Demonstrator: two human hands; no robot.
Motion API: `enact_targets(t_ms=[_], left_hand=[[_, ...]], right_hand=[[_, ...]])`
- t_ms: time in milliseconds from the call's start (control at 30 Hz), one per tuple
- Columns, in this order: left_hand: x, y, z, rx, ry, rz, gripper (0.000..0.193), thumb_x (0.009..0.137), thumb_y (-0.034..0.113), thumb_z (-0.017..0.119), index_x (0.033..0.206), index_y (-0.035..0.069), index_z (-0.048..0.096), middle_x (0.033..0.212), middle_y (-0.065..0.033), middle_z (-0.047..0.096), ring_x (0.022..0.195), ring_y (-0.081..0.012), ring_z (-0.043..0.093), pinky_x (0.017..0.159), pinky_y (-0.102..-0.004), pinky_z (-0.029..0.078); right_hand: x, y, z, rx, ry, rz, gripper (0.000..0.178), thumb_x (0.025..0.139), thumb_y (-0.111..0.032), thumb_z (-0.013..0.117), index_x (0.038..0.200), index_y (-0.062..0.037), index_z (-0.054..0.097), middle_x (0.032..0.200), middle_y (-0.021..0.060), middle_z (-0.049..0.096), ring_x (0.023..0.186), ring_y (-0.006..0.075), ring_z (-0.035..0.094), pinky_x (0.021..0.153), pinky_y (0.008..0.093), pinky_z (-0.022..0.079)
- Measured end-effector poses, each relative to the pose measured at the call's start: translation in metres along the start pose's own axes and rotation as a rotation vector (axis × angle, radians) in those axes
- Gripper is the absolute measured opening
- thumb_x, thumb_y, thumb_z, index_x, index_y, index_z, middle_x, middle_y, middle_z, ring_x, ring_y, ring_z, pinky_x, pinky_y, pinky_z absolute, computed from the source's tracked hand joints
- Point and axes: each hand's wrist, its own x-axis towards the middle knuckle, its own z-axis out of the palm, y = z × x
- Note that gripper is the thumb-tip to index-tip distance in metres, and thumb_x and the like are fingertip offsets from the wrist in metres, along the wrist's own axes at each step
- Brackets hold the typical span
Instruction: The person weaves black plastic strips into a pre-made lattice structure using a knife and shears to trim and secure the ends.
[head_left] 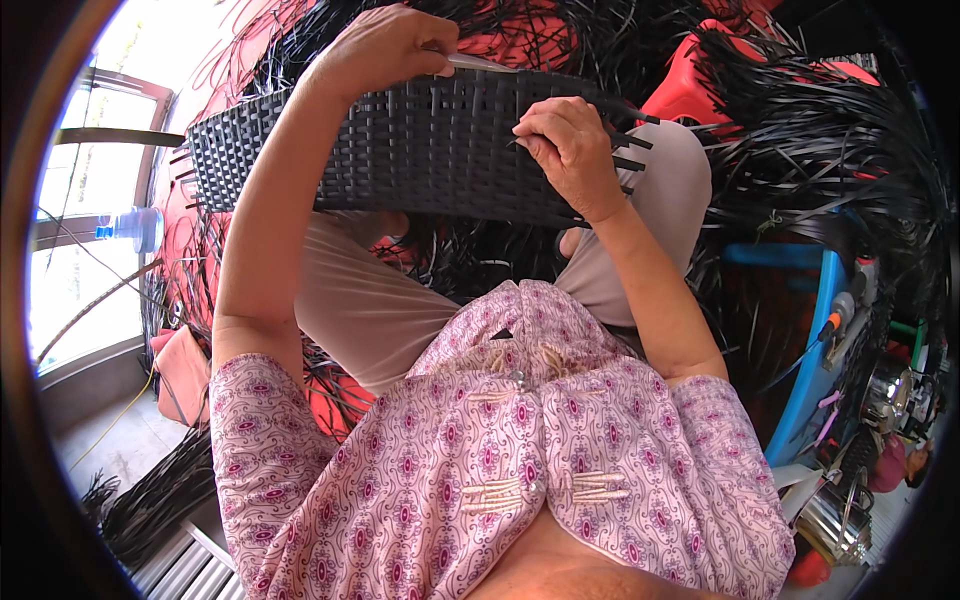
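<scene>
A long dark woven panel (425, 150) of flat black strips lies across my knees, loose strip ends sticking out at both short sides. Above its far edge, my left hand (395, 45) is closed on a thin, pale, flat tool (482, 63), whose tip points right along that edge. The exact kind of tool cannot be made out. My right hand (572, 150) rests over the panel's right part, thumb and fingers pinched together. A short dark strip end (517, 143) shows at the fingertips; most of it is hidden by the hand.
Loose black strips (820, 170) heap up at the right and beyond the panel, partly over a red plastic stool (690, 80). A blue tub (825, 340) stands at right beside an orange-handled tool (830, 325) and a metal kettle (838, 520). At left are a clear bottle (140, 230) and a pink bag (182, 375).
</scene>
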Motion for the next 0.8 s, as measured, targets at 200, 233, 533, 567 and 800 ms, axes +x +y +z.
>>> enact_targets(t_ms=[200, 233, 533, 567, 800], left_hand=[[0.015, 0.000, 0.020, -0.207, -0.032, -0.019, 0.025, 0.084, 0.025, 0.075, 0.097, 0.005, 0.070, 0.078, -0.0089, 0.071, 0.069, -0.0208, 0.064, 0.066, -0.0347, 0.049], [0.016, 0.000, 0.021, -0.203, -0.024, -0.044, 0.025, 0.084, 0.026, 0.075, 0.097, 0.005, 0.070, 0.078, -0.0087, 0.071, 0.069, -0.0206, 0.065, 0.066, -0.0348, 0.049], [0.001, 0.012, -0.003, -0.047, -0.014, -0.100, 0.022, 0.083, 0.025, 0.073, 0.093, 0.005, 0.069, 0.074, -0.0114, 0.068, 0.067, -0.0261, 0.065, 0.065, -0.0375, 0.047], [0.000, 0.011, -0.003, -0.048, -0.012, -0.091, 0.022, 0.083, 0.024, 0.072, 0.093, 0.005, 0.069, 0.074, -0.0115, 0.068, 0.067, -0.0260, 0.065, 0.065, -0.0377, 0.047], [0.003, 0.026, -0.010, -0.016, -0.073, -0.213, 0.021, 0.083, 0.022, 0.072, 0.091, 0.003, 0.067, 0.069, -0.0116, 0.064, 0.063, -0.0255, 0.061, 0.063, -0.0380, 0.045]], right_hand=[[-0.001, -0.001, 0.004, 0.008, 0.027, 0.007, 0.013, 0.080, -0.009, 0.076, 0.089, -0.0140, 0.067, 0.093, -0.0003, 0.066, 0.092, 0.0222, 0.062, 0.082, 0.0368, 0.046], [-0.001, -0.002, 0.004, 0.008, 0.025, 0.004, 0.013, 0.080, -0.010, 0.076, 0.088, -0.0139, 0.067, 0.093, -0.0003, 0.066, 0.092, 0.0222, 0.062, 0.082, 0.0367, 0.046], [-0.001, 0.000, 0.008, 0.004, 0.051, -0.001, 0.013, 0.080, -0.010, 0.076, 0.087, -0.0134, 0.066, 0.092, -0.0011, 0.066, 0.091, 0.0214, 0.062, 0.081, 0.0362, 0.046], [-0.001, -0.001, 0.007, 0.005, 0.051, 0.002, 0.013, 0.080, -0.010, 0.076, 0.087, -0.0135, 0.066, 0.092, -0.0012, 0.066, 0.091, 0.0213, 0.062, 0.081, 0.0362, 0.046], [-0.002, -0.001, 0.008, 0.008, 0.055, 0.003, 0.013, 0.080, -0.010, 0.076, 0.088, -0.0142, 0.067, 0.092, -0.0016, 0.065, 0.091, 0.0209, 0.062, 0.081, 0.0362, 0.046]])
